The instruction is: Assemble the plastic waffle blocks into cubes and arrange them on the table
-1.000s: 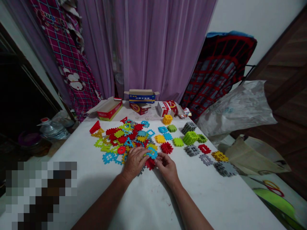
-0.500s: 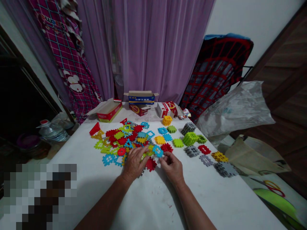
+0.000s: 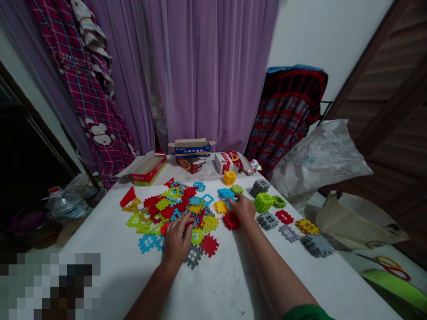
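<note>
My left hand (image 3: 178,240) is open over the near side of a mixed pile of flat, toothed plastic building pieces, its fingers slightly apart. Just right of it lie a red square piece (image 3: 210,245), a dark grey window piece (image 3: 193,256) and a yellow-green piece (image 3: 196,236). My right hand (image 3: 243,209) reaches to a small group of blue building pieces (image 3: 226,193), fingertips closed at a blue piece and partly hiding it. Under its wrist side sits a red piece (image 3: 231,220). A yellow piece (image 3: 220,207) lies to its left.
Sorted stacks stand at right: lime green (image 3: 263,202), grey (image 3: 316,246), yellow (image 3: 307,226). Opened cardboard boxes, one blue (image 3: 192,150) and one red (image 3: 149,171), line the table's back. A plastic bag (image 3: 320,155) hangs beyond the right edge.
My right hand has moved forward with the blue window piece, from the pile to the blue group. My left hand has drawn back slightly, uncovering a grey piece. The view has shifted a little.
</note>
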`<move>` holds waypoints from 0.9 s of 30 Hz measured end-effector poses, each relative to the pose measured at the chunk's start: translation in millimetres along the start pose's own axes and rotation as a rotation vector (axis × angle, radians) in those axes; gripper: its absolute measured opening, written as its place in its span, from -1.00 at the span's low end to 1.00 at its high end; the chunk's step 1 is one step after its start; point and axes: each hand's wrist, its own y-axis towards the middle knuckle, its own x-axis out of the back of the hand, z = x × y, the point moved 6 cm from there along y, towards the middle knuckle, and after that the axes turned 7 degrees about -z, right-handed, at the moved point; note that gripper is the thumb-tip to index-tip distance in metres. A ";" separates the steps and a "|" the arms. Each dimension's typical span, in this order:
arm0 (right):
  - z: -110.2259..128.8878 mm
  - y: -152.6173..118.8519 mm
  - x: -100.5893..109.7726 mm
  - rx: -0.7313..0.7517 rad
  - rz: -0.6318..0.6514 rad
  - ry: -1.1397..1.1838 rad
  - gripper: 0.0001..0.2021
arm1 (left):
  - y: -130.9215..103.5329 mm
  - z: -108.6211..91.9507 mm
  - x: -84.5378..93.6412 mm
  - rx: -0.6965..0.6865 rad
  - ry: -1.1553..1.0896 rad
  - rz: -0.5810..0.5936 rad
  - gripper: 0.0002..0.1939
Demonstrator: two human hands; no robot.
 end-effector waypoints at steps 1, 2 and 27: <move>1.2 2.5 -1.9 0.002 0.008 -0.018 -0.61 | -0.3 0.5 -0.4 -0.003 0.004 -0.001 -0.61; 2.5 4.7 -3.3 0.004 0.016 -0.034 -0.61 | -0.5 0.8 -0.8 -0.008 0.008 -0.001 -0.61; 19.5 15.1 -9.8 0.216 0.228 -0.236 -0.68 | -6.3 10.3 -7.7 0.009 0.021 0.034 -0.67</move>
